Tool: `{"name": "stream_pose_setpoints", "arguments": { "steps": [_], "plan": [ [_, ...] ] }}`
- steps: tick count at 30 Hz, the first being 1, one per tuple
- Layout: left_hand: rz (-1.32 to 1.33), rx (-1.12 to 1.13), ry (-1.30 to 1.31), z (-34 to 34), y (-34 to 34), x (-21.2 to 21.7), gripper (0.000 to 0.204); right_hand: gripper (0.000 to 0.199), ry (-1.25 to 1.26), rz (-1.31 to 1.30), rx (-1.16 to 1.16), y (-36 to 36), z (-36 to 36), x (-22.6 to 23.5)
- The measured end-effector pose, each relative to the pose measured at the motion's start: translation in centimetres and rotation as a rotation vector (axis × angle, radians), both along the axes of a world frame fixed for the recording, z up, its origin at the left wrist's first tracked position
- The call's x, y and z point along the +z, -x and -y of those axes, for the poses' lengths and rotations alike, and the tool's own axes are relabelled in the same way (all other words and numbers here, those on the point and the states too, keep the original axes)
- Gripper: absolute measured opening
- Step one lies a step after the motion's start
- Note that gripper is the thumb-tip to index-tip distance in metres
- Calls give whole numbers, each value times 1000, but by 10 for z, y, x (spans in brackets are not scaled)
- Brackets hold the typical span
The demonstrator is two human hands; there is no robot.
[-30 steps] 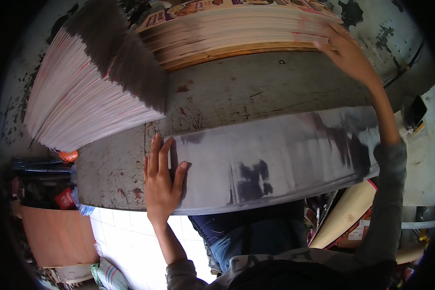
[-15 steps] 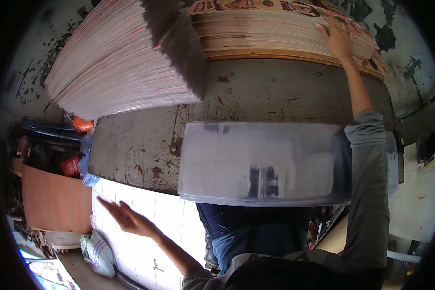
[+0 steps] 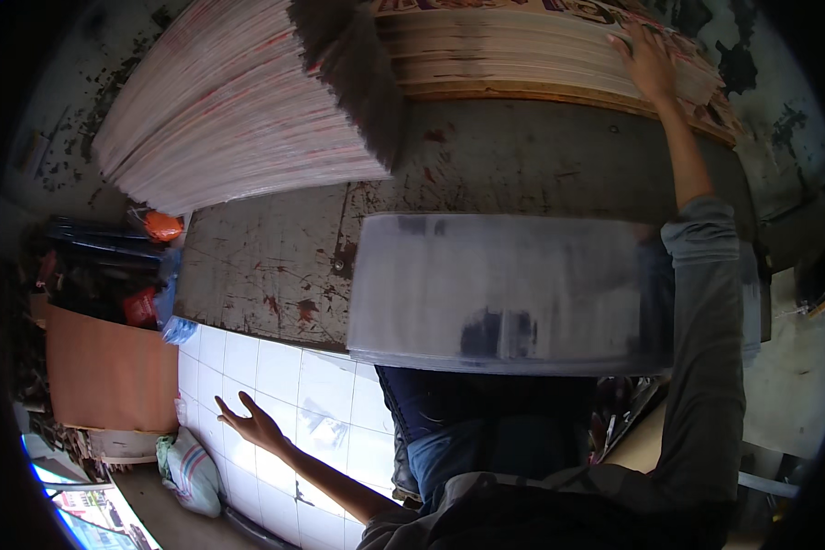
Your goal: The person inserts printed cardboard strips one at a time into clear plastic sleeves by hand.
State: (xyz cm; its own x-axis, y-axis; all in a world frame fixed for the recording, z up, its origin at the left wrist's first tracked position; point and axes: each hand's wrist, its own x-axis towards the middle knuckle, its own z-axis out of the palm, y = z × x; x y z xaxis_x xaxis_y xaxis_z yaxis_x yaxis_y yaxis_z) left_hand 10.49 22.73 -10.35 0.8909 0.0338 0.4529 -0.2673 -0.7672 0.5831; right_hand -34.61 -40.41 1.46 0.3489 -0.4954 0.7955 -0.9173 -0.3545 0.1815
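Observation:
My right hand [image 3: 649, 66] reaches to the far right of the table, resting with fingers apart on the top right part of a stack of printed paper sheets [image 3: 513, 57]. My left hand [image 3: 255, 427] hangs in the air left of my legs, over the white tiled floor. Its thumb and fingers are spread and nothing is in it. Right in front of me lies a stack of clear plastic sheets or sleeves [image 3: 559, 284], at the table's near edge, partly under my right forearm. Left of the printed stack leans a tall fanned pile of plastic-covered papers [image 3: 238, 101].
The worn grey metal table [image 3: 257, 266] has scratches and reddish stains. A wooden board [image 3: 559, 93] lies beneath the printed stack. Beyond the table's left end are an orange bag [image 3: 163, 226], dark rolls, a brown panel [image 3: 110, 371] and a white striped sack [image 3: 192, 472] on the floor.
My left hand has shifted slightly right and its fingers have spread more. My right hand stays at the printed stack. The whole view has tilted a little, so the table sits higher.

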Motion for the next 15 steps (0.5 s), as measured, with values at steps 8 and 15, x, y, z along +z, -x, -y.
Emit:
{"name": "stream_pose_setpoints", "arguments": {
  "steps": [8, 15],
  "plan": [
    [209, -642, 105, 117, 59, 69, 29, 51, -9, 1, -74, 0, -7, 10],
    [205, -753, -222, 182, 84, 81, 19, 50, 0, 70, 17, -1, -6, 8]
  ]
}}
